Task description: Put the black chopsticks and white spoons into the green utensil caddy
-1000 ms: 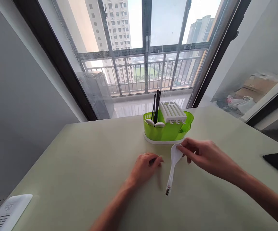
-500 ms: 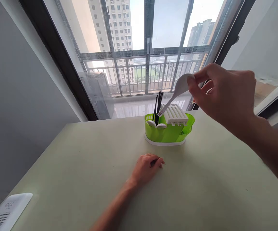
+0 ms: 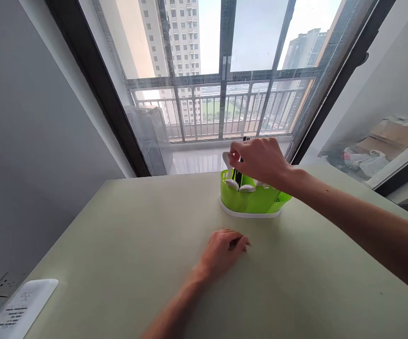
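A white soup spoon is pinched by its bowl between the thumb and fingers of my right hand. Its handle points down into the left end of a green utensil holder with a white base. Two more white spoons rest with their bowls over the holder's front rim. Black chopsticks stand behind them, partly covered by my right hand. The white slotted part of the holder is mostly hidden by that hand. My left hand lies loosely curled on the table in front of the holder, with nothing in it.
The pale green table reaches back to a large window. A white digital clock lies at the front left, near a wall socket. Cardboard and plastic bags are behind the glass at right.
My right hand has moved left and down with the white spoon, from above right of the holder to its left end. The spoon has become more upright. My left hand stays on the table.
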Demonstrator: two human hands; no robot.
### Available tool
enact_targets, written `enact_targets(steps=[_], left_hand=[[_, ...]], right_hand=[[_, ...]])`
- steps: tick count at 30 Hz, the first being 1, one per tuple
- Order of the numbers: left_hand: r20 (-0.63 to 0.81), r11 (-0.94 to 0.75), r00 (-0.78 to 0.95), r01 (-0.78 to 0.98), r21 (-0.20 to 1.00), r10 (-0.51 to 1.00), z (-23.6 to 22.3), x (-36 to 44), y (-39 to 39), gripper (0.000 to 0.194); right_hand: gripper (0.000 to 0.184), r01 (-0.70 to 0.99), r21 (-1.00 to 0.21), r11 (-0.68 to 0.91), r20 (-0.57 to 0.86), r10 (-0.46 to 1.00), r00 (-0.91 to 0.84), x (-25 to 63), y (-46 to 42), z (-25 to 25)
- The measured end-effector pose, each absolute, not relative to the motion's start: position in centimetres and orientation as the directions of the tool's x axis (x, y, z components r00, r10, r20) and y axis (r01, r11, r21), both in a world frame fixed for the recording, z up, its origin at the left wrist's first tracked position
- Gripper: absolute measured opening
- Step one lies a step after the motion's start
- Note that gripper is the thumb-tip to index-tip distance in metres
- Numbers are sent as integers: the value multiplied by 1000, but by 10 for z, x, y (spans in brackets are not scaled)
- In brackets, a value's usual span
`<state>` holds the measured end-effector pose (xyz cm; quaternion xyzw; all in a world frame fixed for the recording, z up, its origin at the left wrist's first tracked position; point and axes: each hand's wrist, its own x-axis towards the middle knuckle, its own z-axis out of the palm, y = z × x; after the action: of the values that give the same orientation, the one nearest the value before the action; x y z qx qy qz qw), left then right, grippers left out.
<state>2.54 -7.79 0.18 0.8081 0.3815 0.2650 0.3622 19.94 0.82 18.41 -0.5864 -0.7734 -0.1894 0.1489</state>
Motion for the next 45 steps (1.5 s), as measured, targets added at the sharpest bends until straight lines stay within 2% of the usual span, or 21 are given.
enact_targets(steps=[4,10,18,22,31,35,39,45], left_hand=[[154,-440,561,421,793,814,1,26,-78,33],[158,-455,568,429,780,807,0,27,-78,34],[170,-461,566,423,780,807,2,27,-79,36],[171,-462,567,422,780,806,2,27,-78,36],[176,-456,557,417,786,812,2,27,-80,34],[166,-451,561,419,788,811,2,27,-79,33],[160,-443,565,409,798,810,2,27,-79,33],[165,-453,567,415,789,807,2,25,-79,35]], right_hand=[[32,944,109,313,381,864,-330,194,21,179],[19,912,12,409,311,866,-392,194,28,174],[33,820,-224,526,172,850,-498,197,37,174],[41,775,-304,554,133,830,-541,199,39,174],[36,794,-356,493,209,870,-447,210,37,167],[33,778,-424,464,249,886,-392,218,32,163],[37,743,-503,442,270,897,-351,225,28,158],[41,726,-550,413,306,908,-285,237,26,153]])
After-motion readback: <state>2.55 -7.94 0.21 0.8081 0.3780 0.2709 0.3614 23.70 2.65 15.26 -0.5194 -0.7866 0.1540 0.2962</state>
